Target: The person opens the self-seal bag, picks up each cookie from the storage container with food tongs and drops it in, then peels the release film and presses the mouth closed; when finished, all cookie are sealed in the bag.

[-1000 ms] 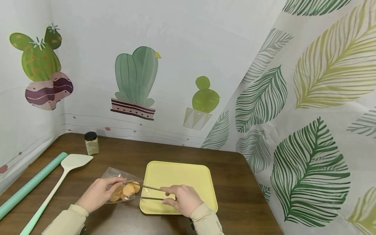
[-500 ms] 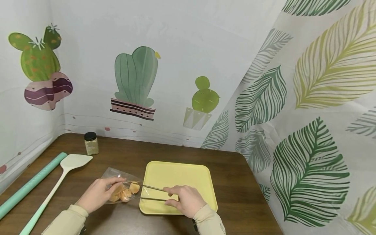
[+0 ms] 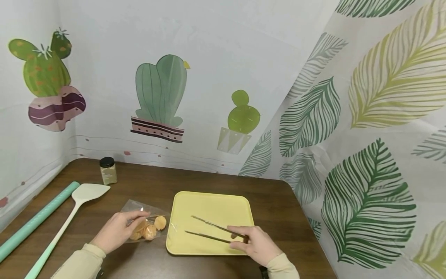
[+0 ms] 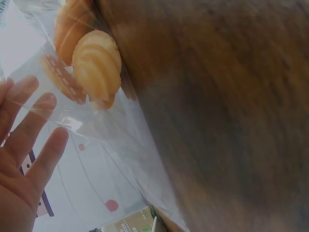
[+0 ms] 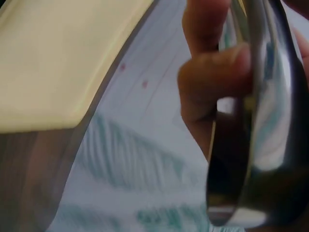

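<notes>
My left hand (image 3: 116, 232) pinches the edge of a clear plastic bag (image 3: 134, 206) that lies on the table left of the tray. Inside it are several golden cookies (image 3: 150, 231), one with a swirled top in the left wrist view. In that view some fingers (image 4: 36, 113) are spread against the film. My right hand (image 3: 258, 244) grips metal tongs (image 3: 212, 223) above a yellow tray (image 3: 195, 201). The tongs' arms stand apart and point left, with nothing between them. Their shiny bent end fills the right of the right wrist view.
A white and green spatula (image 3: 66, 221) and a mint-green cylinder (image 3: 38, 219) lie along the left side of the brown wooden table (image 3: 146, 263). A small black-lidded jar (image 3: 108, 170) stands at the back left. Patterned cloth walls rise behind and at the right.
My right hand has drawn the tongs out of the bag and moved right over the tray. A cookie near the bag's mouth has settled apart from the others. My left hand stays put.
</notes>
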Motion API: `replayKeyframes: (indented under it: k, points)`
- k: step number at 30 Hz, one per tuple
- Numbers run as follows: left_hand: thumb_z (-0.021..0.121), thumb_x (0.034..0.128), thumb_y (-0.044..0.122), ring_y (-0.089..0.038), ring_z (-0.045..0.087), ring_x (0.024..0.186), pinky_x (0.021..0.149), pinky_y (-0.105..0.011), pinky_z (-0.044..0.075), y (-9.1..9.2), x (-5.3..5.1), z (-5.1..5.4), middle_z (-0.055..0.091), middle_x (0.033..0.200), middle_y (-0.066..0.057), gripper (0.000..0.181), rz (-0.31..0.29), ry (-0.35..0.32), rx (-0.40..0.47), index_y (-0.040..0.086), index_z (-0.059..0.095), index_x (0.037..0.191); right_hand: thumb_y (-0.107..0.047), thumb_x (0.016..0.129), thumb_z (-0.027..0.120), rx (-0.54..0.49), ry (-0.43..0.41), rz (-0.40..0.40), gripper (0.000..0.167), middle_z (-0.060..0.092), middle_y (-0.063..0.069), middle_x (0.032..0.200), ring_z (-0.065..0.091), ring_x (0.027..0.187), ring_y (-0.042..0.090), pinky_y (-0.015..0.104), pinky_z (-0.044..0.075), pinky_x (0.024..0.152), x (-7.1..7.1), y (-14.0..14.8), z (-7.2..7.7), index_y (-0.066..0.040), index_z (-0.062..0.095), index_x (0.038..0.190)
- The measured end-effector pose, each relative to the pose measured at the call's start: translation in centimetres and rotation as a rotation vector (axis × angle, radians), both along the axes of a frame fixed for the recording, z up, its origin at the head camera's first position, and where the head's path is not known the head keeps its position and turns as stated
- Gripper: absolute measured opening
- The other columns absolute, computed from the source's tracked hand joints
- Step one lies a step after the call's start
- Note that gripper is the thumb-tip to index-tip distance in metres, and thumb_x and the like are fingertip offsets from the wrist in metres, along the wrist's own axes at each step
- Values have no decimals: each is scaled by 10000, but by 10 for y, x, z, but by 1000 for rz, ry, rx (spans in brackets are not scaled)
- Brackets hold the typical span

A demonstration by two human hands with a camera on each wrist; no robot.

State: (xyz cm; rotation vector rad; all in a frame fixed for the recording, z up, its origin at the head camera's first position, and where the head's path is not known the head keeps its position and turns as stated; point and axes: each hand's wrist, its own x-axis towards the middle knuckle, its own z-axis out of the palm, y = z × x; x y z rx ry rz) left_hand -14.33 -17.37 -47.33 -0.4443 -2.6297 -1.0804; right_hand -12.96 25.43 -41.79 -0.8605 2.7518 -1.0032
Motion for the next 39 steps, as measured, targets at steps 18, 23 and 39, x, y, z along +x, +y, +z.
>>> replayKeyframes:
  k: [18, 23, 39]
  points:
    - [653, 941, 132, -14, 509, 650, 618, -256, 443, 1, 1, 0, 709, 1096, -74, 172, 6, -27, -8, 160, 737, 1088, -343, 875, 721, -86, 35, -519, 594, 698, -29, 969, 630, 832, 72, 267, 523, 745, 10, 80, -13, -139, 535, 1400]
    - [651, 944, 139, -2, 541, 709, 638, -279, 470, 1, 0, 1, 709, 1094, -73, 166, 8, -22, -15, 157, 740, 1083, -294, 973, 615, 9, 95, -570, 582, 567, 14, 957, 501, 738, 110, 293, 463, 670, 6, 83, -25, -25, 416, 1450]
    - [664, 930, 121, -33, 589, 759, 694, -354, 521, 3, -2, 5, 718, 1011, 0, 116, 52, 20, -45, 163, 739, 1008, -92, 971, 557, 190, -68, -592, 583, 446, 108, 894, 491, 776, 197, 431, 492, 721, 6, 107, -62, 162, 251, 1398]
